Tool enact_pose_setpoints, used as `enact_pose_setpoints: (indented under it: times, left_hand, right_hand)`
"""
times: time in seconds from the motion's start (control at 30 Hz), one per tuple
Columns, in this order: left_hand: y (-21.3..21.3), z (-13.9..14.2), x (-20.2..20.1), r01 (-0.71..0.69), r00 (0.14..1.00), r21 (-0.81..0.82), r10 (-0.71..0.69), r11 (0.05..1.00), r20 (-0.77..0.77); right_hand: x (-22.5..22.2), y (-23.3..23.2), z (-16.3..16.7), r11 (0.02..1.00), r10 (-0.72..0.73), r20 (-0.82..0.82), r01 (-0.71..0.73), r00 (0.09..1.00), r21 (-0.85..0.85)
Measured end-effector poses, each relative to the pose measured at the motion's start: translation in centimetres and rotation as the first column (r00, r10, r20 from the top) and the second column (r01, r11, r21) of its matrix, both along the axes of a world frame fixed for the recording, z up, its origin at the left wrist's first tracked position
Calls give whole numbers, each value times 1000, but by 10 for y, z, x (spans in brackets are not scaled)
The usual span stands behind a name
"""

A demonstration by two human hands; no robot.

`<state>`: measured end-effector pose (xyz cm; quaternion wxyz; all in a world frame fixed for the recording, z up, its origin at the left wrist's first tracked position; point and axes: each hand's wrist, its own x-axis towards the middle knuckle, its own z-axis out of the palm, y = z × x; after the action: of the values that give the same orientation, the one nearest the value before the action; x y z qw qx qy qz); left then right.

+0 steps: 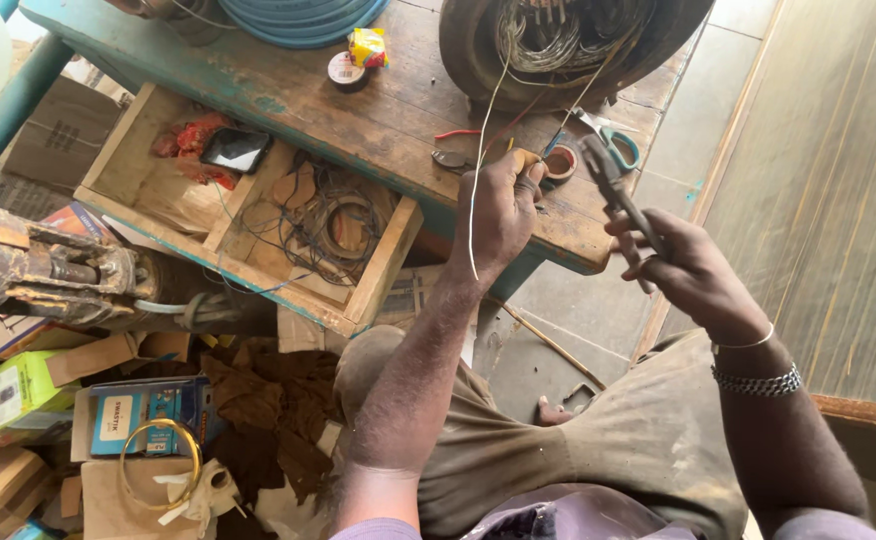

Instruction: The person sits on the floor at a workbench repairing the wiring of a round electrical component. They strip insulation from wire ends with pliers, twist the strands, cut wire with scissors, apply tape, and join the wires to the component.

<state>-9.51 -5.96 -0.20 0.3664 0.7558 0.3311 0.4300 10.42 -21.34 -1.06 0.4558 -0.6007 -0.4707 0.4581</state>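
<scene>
- Nearest the camera, lap and knees in drab trousers [598, 440], with both forearms reaching up from them toward the bench.
- Workbench [358, 110]: worn wooden top with flaking teal paint, running across the upper part of the view.
- Motor stator [568, 45]: large dark round housing standing on the bench's far side, with bundled winding wires inside and several thin leads trailing out toward the hands.
- Drawer [248, 215]: pulled open below the bench's front edge, divided into compartments; the left one holds a dark phone [235, 149] and red scraps, the right one holds loose coils of wire.
- Left hand [501, 212]: fingers curled shut, pinching a thin white wire [475, 205] at the bench's front edge; the wire runs up to the stator and hangs down past the wrist.
- Right hand [693, 270]: fingers wrapped around the handles of pliers [613, 185], whose nose points up toward the bench; a bracelet and a bangle circle the wrist.
- Scissors [613, 145]: teal-handled, lying on the bench just beyond the pliers' nose.
- Tape roll [561, 163]: small, lying just beside the left hand's fingertips.
</scene>
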Motion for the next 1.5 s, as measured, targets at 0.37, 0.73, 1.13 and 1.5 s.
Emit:
enact_pose_setpoints:
  times: [0.37,0.73,1.13,1.5]
  left_hand:
    - [-2,-17,10,32,997,120,-41,992,70]
    - [-3,-7,11,258,928,-12,-245,966,280]
    - [-16,-3,4,117,961,-73,-95,990,261]
    - [-21,-6,6,153,950,-303,-56,941,307]
  right_hand:
    - [-44,19,42,980,-13,478,-84,878,180]
    - [-37,25,40,963,-39,525,-109,850,248]
    - [-56,10,30,990,-46,-185,69,982,121]
    - [-73,14,10,982,-128,-394,173,910,80]
